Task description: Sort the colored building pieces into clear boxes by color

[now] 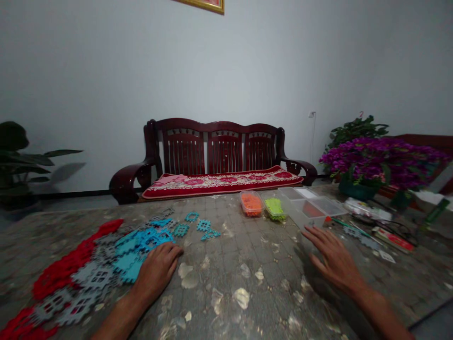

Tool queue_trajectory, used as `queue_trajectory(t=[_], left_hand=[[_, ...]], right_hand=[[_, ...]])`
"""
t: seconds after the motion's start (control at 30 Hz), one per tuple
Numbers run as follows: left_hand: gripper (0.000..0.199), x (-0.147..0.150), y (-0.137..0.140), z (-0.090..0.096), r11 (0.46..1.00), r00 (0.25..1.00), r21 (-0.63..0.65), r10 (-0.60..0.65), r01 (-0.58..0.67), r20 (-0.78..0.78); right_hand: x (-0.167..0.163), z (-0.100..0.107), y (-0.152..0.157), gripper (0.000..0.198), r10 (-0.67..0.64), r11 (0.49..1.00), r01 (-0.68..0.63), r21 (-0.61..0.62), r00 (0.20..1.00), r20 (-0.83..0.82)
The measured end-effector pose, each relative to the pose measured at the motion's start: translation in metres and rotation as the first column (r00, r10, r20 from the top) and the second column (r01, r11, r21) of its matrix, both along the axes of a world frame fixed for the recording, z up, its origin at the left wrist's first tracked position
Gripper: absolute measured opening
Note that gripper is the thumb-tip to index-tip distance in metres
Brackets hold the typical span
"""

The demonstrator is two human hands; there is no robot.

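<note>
My left hand (159,264) rests on the table at the right edge of a pile of blue interlocking plastic pieces (129,267). Its fingers lie loosely over the tabletop, and I see nothing held in them. Just beyond it are several separate teal pieces (203,225). My right hand (332,257) is held low over the table with fingers spread and nothing in it. Its fingertips point to a clear plastic divided box (306,212). Left of that box are a tub of orange pieces (252,204) and a batch of lime-green pieces (275,208).
Grey pieces (94,276) and red pieces (67,267) spread over the table's left side. To the right lie a red-and-white packet (392,239), loose grey pieces (361,236) and dark cables. Purple flowers (382,160) stand behind them. A wooden bench (222,151) is beyond the table (226,274).
</note>
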State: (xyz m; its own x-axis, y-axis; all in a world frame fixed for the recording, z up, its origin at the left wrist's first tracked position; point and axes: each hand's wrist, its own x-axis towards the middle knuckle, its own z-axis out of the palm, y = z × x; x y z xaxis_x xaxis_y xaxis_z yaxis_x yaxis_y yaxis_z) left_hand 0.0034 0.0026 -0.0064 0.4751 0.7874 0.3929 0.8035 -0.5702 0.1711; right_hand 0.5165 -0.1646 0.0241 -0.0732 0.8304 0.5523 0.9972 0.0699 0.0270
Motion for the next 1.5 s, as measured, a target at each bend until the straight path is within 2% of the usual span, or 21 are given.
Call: queue_trajectory(t=[0.13, 0.23, 0.33, 0.47, 0.6, 0.7, 0.8, 0.87, 0.93, 1.0, 1.03, 1.1, 1.17, 1.23, 1.3, 1.37, 1.5], left_hand=[[0.030, -0.001, 0.000, -0.003, 0.999, 0.999, 0.041, 0.020, -0.018, -0.030], [0.031, -0.006, 0.001, -0.004, 0.997, 0.997, 0.064, 0.051, -0.048, -0.050], [0.031, -0.012, 0.001, -0.002, 0.994, 0.996, 0.096, 0.061, -0.055, -0.064], [0.028, -0.016, -0.002, 0.001, 0.987, 0.990, 0.118, 0.117, -0.107, -0.079], [0.027, -0.017, -0.006, 0.003, 0.968, 0.973, 0.155, 0.214, -0.200, -0.081], [0.025, -0.016, -0.009, 0.004, 0.958, 0.975, 0.204, 0.217, -0.203, -0.047], [0.027, -0.009, -0.011, 0.005, 0.961, 0.983, 0.217, 0.150, -0.169, 0.102], [0.030, 0.001, -0.013, 0.003, 0.985, 0.961, 0.140, 0.058, -0.099, 0.269], [0.033, 0.016, -0.017, 0.002, 1.000, 0.886, -0.029, 0.008, 0.006, 0.464], [0.036, 0.033, -0.022, 0.001, 0.958, 0.751, -0.268, 0.106, 0.098, 0.652], [0.043, 0.041, -0.025, 0.001, 0.905, 0.660, -0.396, 0.205, 0.153, 0.723], [0.066, 0.055, -0.031, 0.005, 0.748, 0.474, -0.588, 0.415, 0.308, 0.776], [0.080, 0.064, -0.035, 0.011, 0.619, 0.285, -0.643, 0.583, 0.450, 0.761], [0.081, 0.068, -0.037, 0.018, 0.543, 0.158, -0.614, 0.662, 0.572, 0.733], [0.071, 0.068, -0.037, 0.022, 0.525, 0.107, -0.566, 0.666, 0.636, 0.738], [0.067, 0.067, -0.035, 0.024, 0.547, 0.081, -0.548, 0.657, 0.632, 0.750], [0.093, 0.062, -0.030, 0.022, 0.615, 0.027, -0.560, 0.660, 0.555, 0.751]], right_hand=[[-0.048, 0.005, 0.056, 0.047, 0.100, 0.995, -0.099, 0.022, 0.993, -0.061], [-0.084, 0.005, 0.108, 0.044, 0.112, 0.994, -0.113, -0.005, 0.988, -0.104], [-0.113, 0.008, 0.152, 0.038, 0.041, 0.998, -0.045, -0.049, 0.996, -0.075], [-0.136, 0.012, 0.190, 0.036, -0.075, 0.991, 0.083, -0.103, 0.994, 0.077], [-0.141, 0.007, 0.208, 0.029, -0.094, 0.990, 0.105, -0.093, 0.990, 0.109], [-0.140, 0.001, 0.209, 0.027, -0.088, 0.993, 0.096, -0.069, 0.990, 0.111], [-0.147, -0.003, 0.199, 0.025, -0.055, 0.998, 0.059, -0.036, 0.992, 0.117], [-0.158, -0.004, 0.189, 0.024, 0.013, 0.998, -0.019, 0.061, 0.995, 0.098], [-0.174, -0.005, 0.177, 0.024, 0.109, 0.969, -0.122, 0.213, 0.992, 0.069], [-0.192, -0.004, 0.165, 0.022, 0.190, 0.922, -0.193, 0.336, 0.981, 0.042], [-0.201, -0.004, 0.159, 0.022, 0.228, 0.902, -0.222, 0.370, 0.973, 0.029], [-0.221, -0.002, 0.147, 0.021, 0.313, 0.872, -0.286, 0.398, 0.950, -0.004], [-0.240, 0.000, 0.137, 0.022, 0.417, 0.843, -0.366, 0.393, 0.907, -0.049], [-0.258, 0.002, 0.128, 0.023, 0.514, 0.804, -0.445, 0.394, 0.854, -0.085], [-0.272, 0.002, 0.122, 0.025, 0.583, 0.764, -0.506, 0.400, 0.808, -0.090], [-0.282, 0.001, 0.118, 0.025, 0.626, 0.738, -0.544, 0.400, 0.773, -0.104], [-0.288, -0.002, 0.115, 0.025, 0.663, 0.731, -0.562, 0.386, 0.718, -0.210]])
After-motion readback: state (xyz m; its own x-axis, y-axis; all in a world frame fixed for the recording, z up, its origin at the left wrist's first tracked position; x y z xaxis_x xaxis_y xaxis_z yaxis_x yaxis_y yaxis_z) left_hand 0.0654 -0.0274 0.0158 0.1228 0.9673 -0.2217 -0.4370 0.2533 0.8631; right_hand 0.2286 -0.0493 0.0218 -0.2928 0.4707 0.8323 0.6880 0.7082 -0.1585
